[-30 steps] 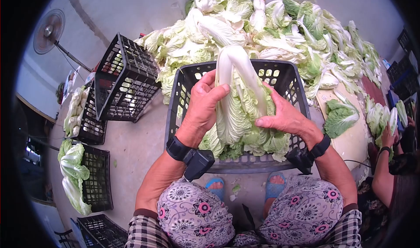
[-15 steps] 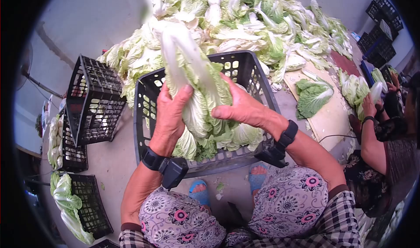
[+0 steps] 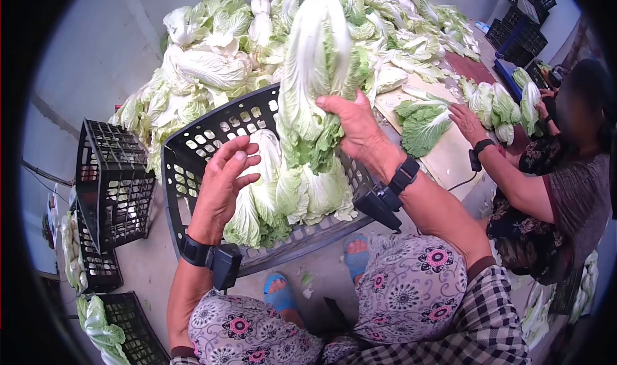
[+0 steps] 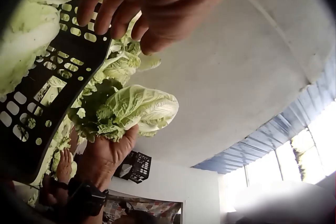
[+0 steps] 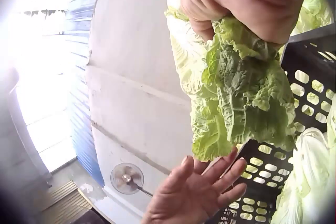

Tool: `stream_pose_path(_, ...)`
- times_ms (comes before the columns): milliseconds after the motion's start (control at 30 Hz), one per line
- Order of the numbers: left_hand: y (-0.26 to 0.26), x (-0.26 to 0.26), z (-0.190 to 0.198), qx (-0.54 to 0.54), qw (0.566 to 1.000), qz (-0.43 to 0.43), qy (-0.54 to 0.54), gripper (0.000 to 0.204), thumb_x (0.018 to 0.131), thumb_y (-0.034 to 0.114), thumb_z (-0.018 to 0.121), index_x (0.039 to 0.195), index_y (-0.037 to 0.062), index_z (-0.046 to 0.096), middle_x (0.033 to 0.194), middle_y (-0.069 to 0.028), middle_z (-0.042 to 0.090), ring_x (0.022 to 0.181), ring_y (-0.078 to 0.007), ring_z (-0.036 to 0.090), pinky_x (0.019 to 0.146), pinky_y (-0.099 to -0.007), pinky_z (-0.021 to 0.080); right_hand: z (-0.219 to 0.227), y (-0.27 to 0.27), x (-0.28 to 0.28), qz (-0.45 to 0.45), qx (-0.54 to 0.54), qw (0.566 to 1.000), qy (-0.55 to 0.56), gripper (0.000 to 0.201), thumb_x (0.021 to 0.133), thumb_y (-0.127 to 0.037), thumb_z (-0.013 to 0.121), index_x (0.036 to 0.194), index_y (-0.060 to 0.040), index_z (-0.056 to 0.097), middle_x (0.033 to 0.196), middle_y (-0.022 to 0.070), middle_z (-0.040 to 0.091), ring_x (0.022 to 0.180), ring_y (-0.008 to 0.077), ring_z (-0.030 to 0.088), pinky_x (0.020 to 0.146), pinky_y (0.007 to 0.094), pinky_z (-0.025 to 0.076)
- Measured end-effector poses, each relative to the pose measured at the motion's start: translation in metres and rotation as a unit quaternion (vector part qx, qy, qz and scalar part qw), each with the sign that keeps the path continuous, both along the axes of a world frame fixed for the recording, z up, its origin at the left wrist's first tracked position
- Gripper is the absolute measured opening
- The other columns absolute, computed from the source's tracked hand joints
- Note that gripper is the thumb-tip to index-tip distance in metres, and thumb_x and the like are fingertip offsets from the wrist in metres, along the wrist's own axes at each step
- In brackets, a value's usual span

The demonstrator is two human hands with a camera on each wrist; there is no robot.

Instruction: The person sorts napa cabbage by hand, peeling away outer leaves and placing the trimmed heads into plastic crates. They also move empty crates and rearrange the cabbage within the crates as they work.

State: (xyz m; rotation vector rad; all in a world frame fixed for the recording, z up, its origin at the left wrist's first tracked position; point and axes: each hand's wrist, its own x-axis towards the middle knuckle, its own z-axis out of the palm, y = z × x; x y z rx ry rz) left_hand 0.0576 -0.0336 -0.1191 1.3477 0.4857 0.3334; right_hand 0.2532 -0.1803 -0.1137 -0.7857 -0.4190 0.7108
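My right hand (image 3: 363,130) grips a napa cabbage (image 3: 315,63) by its leafy lower part, its white base pointing up, over the right side of a black crate (image 3: 183,153). The right wrist view shows the fingers wrapped round the green leaf ends (image 5: 236,92). My left hand (image 3: 225,178) is off the cabbage, over the crate's left part, with fingers loosely bent and nothing in them. Below both hands, other cabbages (image 3: 257,204) lie inside the crate.
Behind the crate rises a large heap of cabbages (image 3: 212,69). Stacked black crates (image 3: 116,185) stand at left. A loose green leaf (image 3: 424,124) lies on a board at right, where another person (image 3: 546,185) sits handling cabbages. A fan (image 5: 126,178) stands by the wall.
My left hand has let go of the cabbage and drawn away to the left. The right hand now holds it alone, further right. The head view has swung to the right.
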Motion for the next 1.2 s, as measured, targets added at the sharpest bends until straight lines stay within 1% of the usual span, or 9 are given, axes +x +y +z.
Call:
stream_pose_path(67, 0.001, -0.001, -0.003, -0.009, 1.000, -0.010, 0.000, 0.039, 0.089, 0.026, 0.058, 0.121, 0.0056, 0.050, 0.111, -0.0085, 0.059, 0.097, -0.0167, 0.059, 0.080, -0.0327, 0.049, -0.002, -0.009, 0.020, -0.071, 0.013, 0.997, 0.020, 0.045, 0.079, 0.005, 0.053, 0.123, 0.0022, 0.043, 0.107, 0.0161, 0.060, 0.093, 0.0264, 0.063, 0.080, 0.0401, 0.056)
stream_pose_path(233, 0.005, -0.002, -0.006, -0.028, 0.999, -0.028, 0.006, 0.035, 0.089, 0.025, 0.058, 0.118, 0.0057, 0.051, 0.107, -0.0077, 0.061, 0.092, -0.0163, 0.061, 0.077, -0.0312, 0.051, -0.020, -0.038, 0.075, -0.187, -0.049, 0.973, 0.126, 0.038, 0.081, 0.003, 0.054, 0.118, 0.0060, 0.047, 0.106, 0.0174, 0.060, 0.092, 0.0283, 0.063, 0.081, 0.0436, 0.055)
stream_pose_path(333, 0.005, -0.001, -0.007, -0.037, 0.999, -0.034, 0.013, 0.033, 0.090, 0.024, 0.057, 0.116, 0.0058, 0.052, 0.106, -0.0077, 0.061, 0.092, -0.0164, 0.061, 0.077, -0.0310, 0.051, -0.043, -0.062, 0.114, -0.190, -0.037, 0.970, 0.150, 0.042, 0.073, 0.005, 0.060, 0.112, 0.0031, 0.048, 0.100, 0.0167, 0.060, 0.086, 0.0291, 0.063, 0.073, 0.0461, 0.056)
stream_pose_path(533, 0.005, 0.002, -0.010, -0.051, 0.997, -0.051, 0.022, 0.032, 0.089, 0.025, 0.058, 0.114, 0.0061, 0.052, 0.105, -0.0069, 0.062, 0.092, -0.0165, 0.062, 0.077, -0.0313, 0.051, -0.106, -0.116, 0.181, -0.229, -0.086, 0.945, 0.219, 0.041, 0.072, 0.003, 0.062, 0.111, 0.0027, 0.049, 0.099, 0.0166, 0.059, 0.084, 0.0310, 0.062, 0.072, 0.0488, 0.054)
stream_pose_path(667, 0.007, 0.008, -0.015, -0.062, 0.996, -0.061, 0.031, 0.031, 0.090, 0.025, 0.058, 0.114, 0.0065, 0.053, 0.105, -0.0065, 0.062, 0.092, -0.0165, 0.062, 0.076, -0.0316, 0.051, -0.127, -0.142, 0.184, -0.308, -0.164, 0.911, 0.220, 0.050, 0.071, 0.002, 0.063, 0.117, -0.0009, 0.044, 0.105, 0.0168, 0.056, 0.086, 0.0333, 0.061, 0.073, 0.0502, 0.053)
stream_pose_path(933, 0.008, 0.017, -0.023, -0.076, 0.993, -0.068, 0.051, 0.030, 0.090, 0.025, 0.058, 0.114, 0.0074, 0.053, 0.105, -0.0067, 0.062, 0.093, -0.0172, 0.062, 0.079, -0.0332, 0.051, -0.139, -0.170, 0.182, -0.332, -0.221, 0.902, 0.163, 0.054, 0.068, 0.005, 0.062, 0.119, -0.0027, 0.045, 0.106, 0.0149, 0.056, 0.087, 0.0324, 0.061, 0.071, 0.0503, 0.053)
stream_pose_path(1067, 0.014, 0.014, -0.027, -0.083, 0.993, -0.064, 0.054, 0.030, 0.090, 0.025, 0.057, 0.115, 0.0075, 0.053, 0.105, -0.0067, 0.062, 0.095, -0.0181, 0.061, 0.079, -0.0335, 0.051, -0.115, -0.205, 0.210, -0.194, -0.222, 0.943, 0.154, 0.049, 0.079, -0.018, 0.069, 0.121, -0.0063, 0.048, 0.106, 0.0106, 0.060, 0.094, 0.0335, 0.060, 0.077, 0.0568, 0.048)
stream_pose_path(1133, 0.020, 0.011, -0.029, -0.087, 0.993, -0.055, 0.056, 0.032, 0.090, 0.025, 0.057, 0.117, 0.0071, 0.052, 0.107, -0.0074, 0.062, 0.096, -0.0189, 0.061, 0.079, -0.0336, 0.051, -0.116, -0.208, 0.215, -0.222, -0.287, 0.928, 0.080, 0.055, 0.080, -0.034, 0.069, 0.123, -0.0090, 0.046, 0.113, 0.0102, 0.058, 0.105, 0.0321, 0.055, 0.083, 0.0578, 0.041)
stream_pose_path(1200, 0.029, 0.008, -0.037, -0.087, 0.993, -0.044, 0.062, 0.034, 0.090, 0.026, 0.057, 0.118, 0.0069, 0.051, 0.109, -0.0075, 0.061, 0.096, -0.0186, 0.060, 0.079, -0.0336, 0.051, -0.122, -0.195, 0.219, -0.353, -0.448, 0.820, 0.042, 0.057, 0.081, -0.041, 0.065, 0.125, -0.0106, 0.046, 0.122, 0.0097, 0.054, 0.114, 0.0295, 0.049, 0.089, 0.0550, 0.036)
